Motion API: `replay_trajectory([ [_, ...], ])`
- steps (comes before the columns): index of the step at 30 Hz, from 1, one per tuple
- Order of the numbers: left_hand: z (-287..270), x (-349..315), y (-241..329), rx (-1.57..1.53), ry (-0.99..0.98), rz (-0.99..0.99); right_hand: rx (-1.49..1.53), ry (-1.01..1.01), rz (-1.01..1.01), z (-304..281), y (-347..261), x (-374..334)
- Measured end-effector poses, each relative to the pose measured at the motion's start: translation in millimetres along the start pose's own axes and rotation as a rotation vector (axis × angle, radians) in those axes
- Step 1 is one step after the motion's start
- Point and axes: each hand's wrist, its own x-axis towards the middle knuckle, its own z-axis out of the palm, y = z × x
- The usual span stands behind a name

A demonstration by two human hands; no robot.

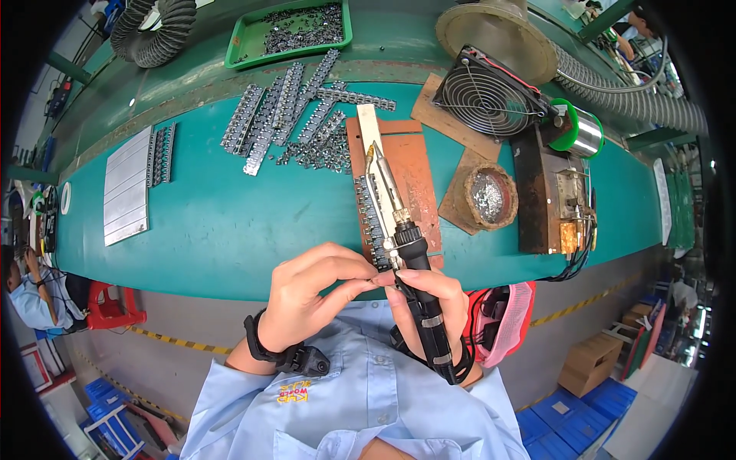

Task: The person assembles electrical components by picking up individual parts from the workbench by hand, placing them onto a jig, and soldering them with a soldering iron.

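Note:
My right hand (431, 305) is closed around the black handle of a soldering iron (412, 247), whose metal tip points away over the board. A thin metal guide runs along the iron's shaft. My left hand (316, 285) pinches at the near end of a row of small components (371, 222); what sits between its fingertips is too small to make out. The fingertips of both hands nearly meet there. Under the iron lies a reddish-brown board (414, 184) with a pale strip (369, 123) at its far end.
Metal component strips (287, 96) and loose small parts (326, 149) lie beyond the board. A green tray (238, 42) of parts stands behind them. To the right are a fan (491, 92), a round pot (491, 195), a solder spool (586, 134) and a metal box (537, 207). Silver bars (126, 188) lie left.

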Motion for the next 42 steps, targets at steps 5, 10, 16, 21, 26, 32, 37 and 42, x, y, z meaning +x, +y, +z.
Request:
replay_trajectory([
  [5, 1, 0, 2, 0.018, 0.010, -0.047, 0.001, -0.005, 0.018, -1, 1, -2],
  [10, 1, 2, 0, 0.101, -0.008, 0.041, -0.022, -0.009, 0.027, -1, 0, 1],
  [16, 1, 2, -1, 0.189, 0.011, 0.089, 0.019, 0.119, -0.091, 5, 6, 6],
  [21, 1, 2, 1, 0.229, 0.027, 0.096, 0.054, 0.124, -0.093, 6, 9, 4],
  [26, 2, 2, 1, 0.243, 0.039, 0.098, 0.053, 0.130, -0.090, 6, 10, 3],
  [32, 0, 2, -2, 0.150, 0.021, 0.024, 0.087, 0.134, -0.055, 6, 12, 0],
  [37, -10, 1, -6, -0.598, -0.173, -0.533, 0.125, 0.166, -0.051, 2, 18, -4],
  [42, -13, 4, -21, -1.141, -0.366, -0.843, 0.094, 0.066, -0.140, -1, 13, 5],
])
